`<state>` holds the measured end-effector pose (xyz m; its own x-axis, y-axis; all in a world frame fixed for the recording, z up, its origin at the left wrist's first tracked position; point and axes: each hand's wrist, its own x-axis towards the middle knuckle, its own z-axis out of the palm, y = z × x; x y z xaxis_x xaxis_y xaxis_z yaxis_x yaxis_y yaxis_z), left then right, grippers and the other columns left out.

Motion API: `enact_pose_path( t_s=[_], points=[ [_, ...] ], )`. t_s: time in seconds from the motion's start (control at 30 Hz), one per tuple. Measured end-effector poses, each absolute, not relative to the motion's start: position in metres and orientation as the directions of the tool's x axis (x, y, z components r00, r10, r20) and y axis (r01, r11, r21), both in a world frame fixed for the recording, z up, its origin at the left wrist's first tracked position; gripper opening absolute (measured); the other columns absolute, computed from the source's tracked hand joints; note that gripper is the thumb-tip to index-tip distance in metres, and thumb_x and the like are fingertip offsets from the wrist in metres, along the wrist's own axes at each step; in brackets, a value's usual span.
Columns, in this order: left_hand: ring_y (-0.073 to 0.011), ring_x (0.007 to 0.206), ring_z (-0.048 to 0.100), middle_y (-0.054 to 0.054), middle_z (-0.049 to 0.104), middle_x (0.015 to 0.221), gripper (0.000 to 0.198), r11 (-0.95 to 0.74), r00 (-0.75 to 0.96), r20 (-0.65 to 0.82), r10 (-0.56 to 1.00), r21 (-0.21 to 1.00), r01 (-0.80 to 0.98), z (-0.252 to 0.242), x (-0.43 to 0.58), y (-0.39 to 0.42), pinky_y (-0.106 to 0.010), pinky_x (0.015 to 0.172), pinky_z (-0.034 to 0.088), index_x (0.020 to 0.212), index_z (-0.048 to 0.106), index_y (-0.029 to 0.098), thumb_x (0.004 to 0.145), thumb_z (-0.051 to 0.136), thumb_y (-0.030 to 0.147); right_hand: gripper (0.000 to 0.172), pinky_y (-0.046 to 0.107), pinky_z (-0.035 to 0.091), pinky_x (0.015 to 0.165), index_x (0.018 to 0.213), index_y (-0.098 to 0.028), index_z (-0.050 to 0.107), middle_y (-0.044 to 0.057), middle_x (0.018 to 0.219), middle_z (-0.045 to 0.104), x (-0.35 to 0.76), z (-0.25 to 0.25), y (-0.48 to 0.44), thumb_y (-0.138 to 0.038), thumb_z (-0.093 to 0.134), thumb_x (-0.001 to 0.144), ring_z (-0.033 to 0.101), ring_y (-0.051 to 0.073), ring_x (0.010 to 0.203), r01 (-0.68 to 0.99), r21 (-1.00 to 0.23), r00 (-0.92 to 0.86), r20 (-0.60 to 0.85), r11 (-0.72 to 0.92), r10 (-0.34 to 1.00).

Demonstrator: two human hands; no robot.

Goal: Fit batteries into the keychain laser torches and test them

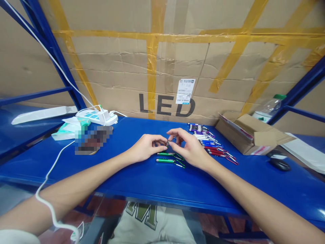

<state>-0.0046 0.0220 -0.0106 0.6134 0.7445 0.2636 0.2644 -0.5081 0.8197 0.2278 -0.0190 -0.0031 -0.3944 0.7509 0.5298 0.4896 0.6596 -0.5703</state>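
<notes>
My left hand (pixel 148 147) and my right hand (pixel 186 145) meet over the middle of the blue table, fingertips together. Between them is a small dark cylindrical piece (pixel 167 144), pinched by the fingers of both hands; its details are too small to tell. Just below the fingers lie a green metal tube with a carabiner (pixel 165 154), partly hidden by my right hand, and another green one (pixel 165 161) nearer the front edge. Beyond my right hand, similar tubes with clips lie in a column: dark ones (pixel 196 127), silver ones (pixel 203 136), blue ones (pixel 209 143) and red ones (pixel 214 151).
An open cardboard box (pixel 248 132), a black mouse (pixel 279 164) and a plastic bottle (pixel 269 107) are at the right. At the left are a white power strip (pixel 93 116), a tissue pack (pixel 63 131) and a white cable (pixel 48 174). Large cardboard (pixel 114 74) stands behind the table (pixel 127 183).
</notes>
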Motion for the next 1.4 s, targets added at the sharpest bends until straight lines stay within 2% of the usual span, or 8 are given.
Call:
enact_pose_path(
  t_s=[0.33,0.83,1.1,1.3,1.4],
  points=[
    [-0.0172,0.083,0.069,-0.004,0.08,0.096,0.027,-0.484,0.62,0.251,0.743,0.842,0.239,-0.013,-0.005,0.022,-0.028,0.076,0.051,0.111,0.079,0.016,0.093,0.075,0.036,0.026,0.035,0.052,0.079,0.129,-0.026,0.062,0.004,0.109,0.074,0.227,-0.002,-0.02,-0.025,0.064,0.103,0.064,0.02,0.086,0.512,-0.537,-0.4,0.542,0.67,0.739],
    [-0.0204,0.091,0.073,-0.007,0.081,0.1,0.029,-0.467,0.632,0.248,0.734,0.86,0.206,-0.013,-0.005,0.023,-0.031,0.081,0.055,0.113,0.079,0.017,0.093,0.076,0.037,0.025,0.037,0.053,0.079,0.128,-0.025,0.064,0.007,0.11,0.076,0.226,0.002,-0.024,-0.026,0.064,0.103,0.064,0.023,0.089,0.559,-0.489,-0.411,0.538,0.67,0.736],
    [-0.0205,0.092,0.075,-0.008,0.083,0.105,0.03,-0.46,0.604,0.246,0.758,0.858,0.227,-0.008,-0.011,0.028,-0.031,0.082,0.057,0.114,0.079,0.017,0.091,0.079,0.037,0.023,0.045,0.054,0.097,0.126,-0.022,0.066,0.01,0.119,0.077,0.238,-0.005,-0.008,-0.021,0.053,0.107,0.069,0.027,0.108,0.673,-0.426,-0.306,0.583,0.604,0.752],
    [-0.0225,0.098,0.079,-0.008,0.084,0.106,0.027,-0.42,0.659,0.179,0.73,0.879,0.226,0.011,-0.02,0.035,-0.035,0.09,0.059,0.11,0.079,0.017,0.088,0.08,0.032,0.042,0.052,0.052,0.111,0.144,-0.017,0.061,0.015,0.145,0.07,0.254,-0.024,0.016,-0.013,0.046,0.106,0.066,0.031,0.13,0.774,-0.279,-0.397,0.484,0.568,0.78],
    [-0.0229,0.1,0.079,-0.008,0.084,0.107,0.028,-0.402,0.673,0.16,0.722,0.889,0.22,0.027,-0.025,0.032,-0.036,0.091,0.06,0.112,0.078,0.018,0.088,0.08,0.031,0.046,0.051,0.052,0.112,0.147,-0.02,0.061,0.014,0.146,0.07,0.254,-0.028,0.018,-0.01,0.042,0.106,0.067,0.03,0.13,0.785,-0.241,-0.438,0.435,0.57,0.787]
  ],
)
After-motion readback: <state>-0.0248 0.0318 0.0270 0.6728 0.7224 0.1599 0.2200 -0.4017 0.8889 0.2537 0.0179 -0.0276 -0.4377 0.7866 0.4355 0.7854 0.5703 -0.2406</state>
